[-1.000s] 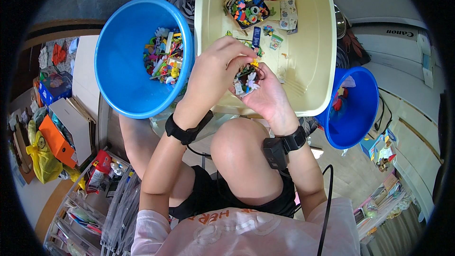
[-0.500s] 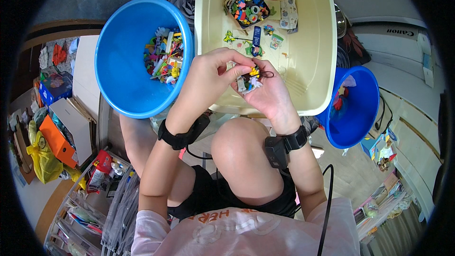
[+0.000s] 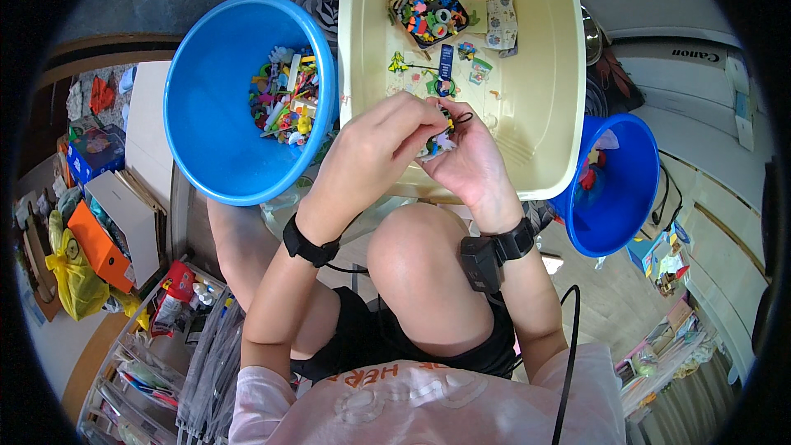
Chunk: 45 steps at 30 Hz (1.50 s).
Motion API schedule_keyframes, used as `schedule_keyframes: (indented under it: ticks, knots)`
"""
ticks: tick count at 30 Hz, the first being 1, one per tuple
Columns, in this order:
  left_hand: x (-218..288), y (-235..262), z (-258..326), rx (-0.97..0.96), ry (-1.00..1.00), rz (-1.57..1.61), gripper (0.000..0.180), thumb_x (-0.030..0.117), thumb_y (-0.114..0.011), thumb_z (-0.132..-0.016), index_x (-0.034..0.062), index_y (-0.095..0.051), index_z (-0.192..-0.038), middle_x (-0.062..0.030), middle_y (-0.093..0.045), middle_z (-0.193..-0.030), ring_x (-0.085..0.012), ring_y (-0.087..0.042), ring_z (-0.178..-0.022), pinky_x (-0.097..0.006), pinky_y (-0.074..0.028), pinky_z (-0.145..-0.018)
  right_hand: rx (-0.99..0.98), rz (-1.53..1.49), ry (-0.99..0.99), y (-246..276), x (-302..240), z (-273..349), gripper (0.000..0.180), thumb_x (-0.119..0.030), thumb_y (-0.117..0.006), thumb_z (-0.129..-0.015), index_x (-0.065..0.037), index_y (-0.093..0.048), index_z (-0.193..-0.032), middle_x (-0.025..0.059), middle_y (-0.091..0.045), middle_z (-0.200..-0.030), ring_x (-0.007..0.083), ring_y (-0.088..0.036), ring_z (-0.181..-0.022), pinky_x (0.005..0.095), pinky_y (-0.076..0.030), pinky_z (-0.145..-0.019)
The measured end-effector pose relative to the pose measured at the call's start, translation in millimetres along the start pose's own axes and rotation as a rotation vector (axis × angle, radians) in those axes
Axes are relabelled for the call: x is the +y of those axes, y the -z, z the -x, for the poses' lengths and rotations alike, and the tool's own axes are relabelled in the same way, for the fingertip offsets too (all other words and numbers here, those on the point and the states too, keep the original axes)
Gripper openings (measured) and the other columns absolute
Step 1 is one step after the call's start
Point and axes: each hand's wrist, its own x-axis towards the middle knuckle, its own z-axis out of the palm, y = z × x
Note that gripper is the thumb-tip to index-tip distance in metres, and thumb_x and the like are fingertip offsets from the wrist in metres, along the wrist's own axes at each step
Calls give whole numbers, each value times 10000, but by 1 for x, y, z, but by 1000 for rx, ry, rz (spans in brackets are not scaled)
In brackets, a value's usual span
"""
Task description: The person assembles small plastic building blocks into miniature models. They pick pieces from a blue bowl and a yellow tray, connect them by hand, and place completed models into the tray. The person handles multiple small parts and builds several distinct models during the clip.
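A: Hands first, from the head view. I see my left hand and my right hand meeting just above the near rim of the cream rectangular tub. Between them sits a small cluster of toy pieces, with a thin black loop beside it.

B: Can you tell the grip?

A: The left fingers are pinched together on the top of that cluster. The right hand cups it from below, its fingers curled around it. How many pieces there are I cannot tell; the left knuckles cover most of them.

B: What else is in the tub?

A: At its far end, a heap of colourful small parts, a pale printed card just beside it, and a few loose bits, one dark blue strip among them. They are too small to identify further.

B: And around it?

A: A large blue basin on my left, touching the tub's side, holding a mixed pile of plastic toy bits. A smaller blue bucket on my right is partly hidden behind the tub's corner; I make out only something red inside. My raised knee blocks the floor under the hands. Each wrist carries a black band, and a cable runs off the lower edge. The picture's rim is dark and bent.
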Motion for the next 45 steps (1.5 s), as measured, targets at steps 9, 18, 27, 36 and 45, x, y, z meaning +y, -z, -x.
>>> schedule_keyframes:
  ticks: [9,18,27,36,45]
  knots:
    - [1,12,-4,-8,-73,-60,207,-18,-692,-777,59,-656,-965,-60,-614,-820,-196,-644,-773,-290,-497,-635,-6,53,-4,5,-1,-4,236,-211,-482,-952,-25,-621,-991,92,-655,-992,208,-628,-918,366,-512,-848]
    - [-3,14,-1,-89,640,845,275,36,-642,-901,-26,-609,-1167,-74,-668,-1003,-116,-664,-890,-231,-537,-705,-86,15,-32,4,0,-2,222,-231,-458,-979,-66,-606,-997,68,-644,-977,191,-611,-859,368,-497,-797]
    - [-6,21,4,-194,767,790,232,53,-641,-891,5,-628,-1117,-61,-679,-977,-113,-663,-820,-219,-531,-718,-83,-15,-51,8,-3,-5,205,-205,-516,-932,-31,-613,-982,98,-651,-958,231,-625,-937,380,-521,-820]
    - [-19,32,-18,-166,706,686,314,23,-651,-849,15,-605,-1160,-108,-652,-1078,-176,-634,-1002,-291,-513,-862,-51,-27,-71,20,-7,-5,175,-183,-495,-940,-49,-607,-939,122,-643,-946,334,-609,-990,423,-509,-864]
    - [-31,11,-9,-56,572,413,294,35,-612,-883,39,-629,-1177,-86,-643,-1194,-157,-586,-1124,-317,-464,-956,-28,11,-34,15,-4,-2,177,-194,-506,-927,-36,-584,-943,120,-630,-926,306,-608,-944,405,-520,-817]
